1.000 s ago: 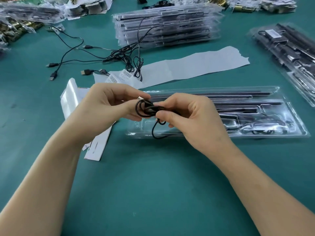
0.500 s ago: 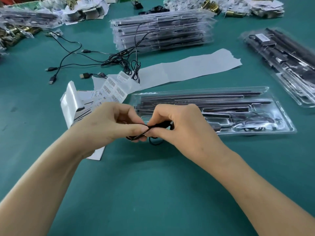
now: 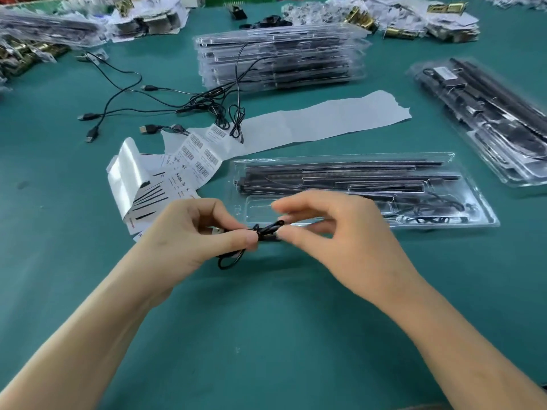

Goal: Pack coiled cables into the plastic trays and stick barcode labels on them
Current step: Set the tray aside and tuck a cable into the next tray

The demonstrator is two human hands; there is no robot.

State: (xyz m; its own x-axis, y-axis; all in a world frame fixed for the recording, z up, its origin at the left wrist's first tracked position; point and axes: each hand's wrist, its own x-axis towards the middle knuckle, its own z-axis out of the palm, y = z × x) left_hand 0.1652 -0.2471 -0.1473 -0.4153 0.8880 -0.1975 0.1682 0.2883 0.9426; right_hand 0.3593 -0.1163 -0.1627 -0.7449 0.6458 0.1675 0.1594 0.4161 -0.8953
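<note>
Hands met low and centre over the green table (image 3: 266,335), and it was all fingertip work. The left hand (image 3: 189,235) had its thumb and forefinger clamped on the coiled cable (image 3: 266,230), with the other fingers curled in behind. A silver USB plug (image 3: 217,231) peeked out inside that grip. One slack loop (image 3: 231,261) of the black lead drooped below the thumb.

The right hand (image 3: 340,232) came in from the other side. Its thumb pressed on the right end of the small bundle against a finger tucked behind. The forefinger stood lifted and apart from the thumb, and the remaining fingers were loosely bent. Blur softened those fingertips, so the exact contact was hard to read.

The bundle was held up off the table, at the near left corner of the clear plastic tray (image 3: 473,202). That tray lay lengthwise and carried long black strips, with a dark cable in its near right pocket.

Left of it, the sheet of barcode labels (image 3: 201,156) lay curled. A long strip of bare backing paper (image 3: 325,119) ran away to the right. Farther off, loose cables (image 3: 207,99) sprawled in a tangle, touching a stack of filled trays (image 3: 281,57). One more filled tray (image 3: 488,119) sat at the right edge.
</note>
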